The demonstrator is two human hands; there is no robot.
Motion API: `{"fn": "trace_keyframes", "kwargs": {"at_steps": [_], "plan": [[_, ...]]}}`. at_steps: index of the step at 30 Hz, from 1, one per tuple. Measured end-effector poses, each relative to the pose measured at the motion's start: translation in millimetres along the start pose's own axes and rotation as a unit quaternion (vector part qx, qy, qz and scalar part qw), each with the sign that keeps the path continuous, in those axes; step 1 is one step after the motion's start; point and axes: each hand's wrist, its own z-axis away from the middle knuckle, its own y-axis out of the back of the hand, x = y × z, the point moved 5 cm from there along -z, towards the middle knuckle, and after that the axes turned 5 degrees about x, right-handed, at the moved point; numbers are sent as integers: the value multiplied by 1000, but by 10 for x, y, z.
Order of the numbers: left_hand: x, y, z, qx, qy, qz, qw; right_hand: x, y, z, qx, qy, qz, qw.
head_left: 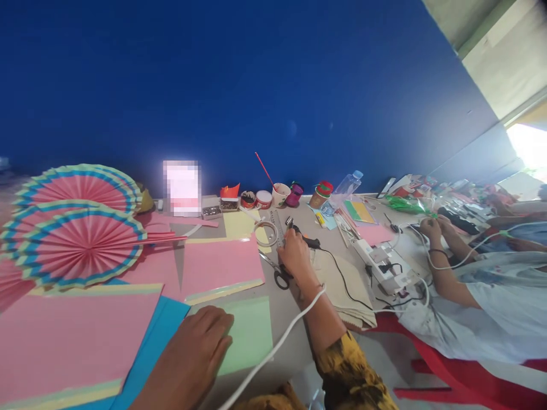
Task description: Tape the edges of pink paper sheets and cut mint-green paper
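Right hand closed around black glue gun, just beside steel scissors; left hand flat, open on pale green paper sheet. Risk of hot nozzle scorching paper, or trailing black cord snagging those scissors

Matt green paper sheet, metal scissors

no legible text, blurred white card, perhaps markings on ruler

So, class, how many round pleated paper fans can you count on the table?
2 whole ones, both at the left: the rear fan by the blue wall, the front fan overlapping it. A pink piece at the left edge may be a third, cut off.
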Motion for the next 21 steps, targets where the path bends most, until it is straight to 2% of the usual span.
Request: {"fn": "trace_keyframes", "kwargs": {"at_steps": [2,6,8,9,11,12,13,15,18,21], "plan": [[-15,2,0,16,-12,4,1000,-9,-20,-36,22,1,-18,1000],[-20,69,-12,83,-58,4,995,23,29,-59,56,0,-36,998],[-4,196,-2,127,-64,0,990,80,161,17,102,7,-54,993],[2,299,11,164,-53,-7,985,105,266,94,152,25,-78,985],[-12,506,49,215,16,-25,976,111,462,338,239,109,-135,955],[-20,626,93,263,60,-47,962,87,518,497,252,172,-157,939],[-10,725,148,305,91,-74,945,55,543,674,248,236,-178,923],[54,802,253,337,93,-123,929,-18,492,1049,196,350,-208,892],[152,622,376,282,13,-180,942,-57,299,1505,139,424,-231,865],[154,361,471,239,-24,-211,947,-55,134,1711,136,443,-237,854]]}}
